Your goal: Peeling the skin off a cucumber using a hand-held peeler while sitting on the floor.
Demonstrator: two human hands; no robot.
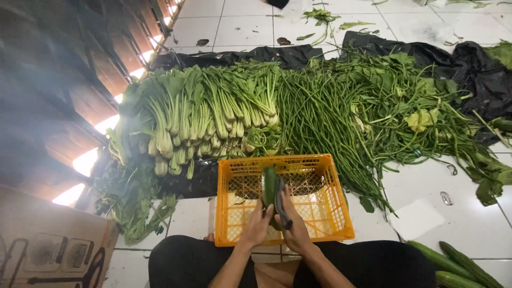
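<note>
I held a cucumber [269, 186] upright over the orange crate [330, 213], its long axis pointing away from me, toward the greens [202, 112] on the floor. My left hand [257, 226] was closed around its lower part from the left. My right hand [294, 226] was equally near on the right side, gripping a dark peeler [281, 205] pressed against the skin.

The lower end of the dark green cucumber [269, 188] is lying hidden behind the fingers [261, 220]. At the lower right of the frame, the edge is cutting off more long green cucumbers [453, 265]; at lower left, the brown cardboard box [53, 246]. The upper left is showing blurred.
</note>
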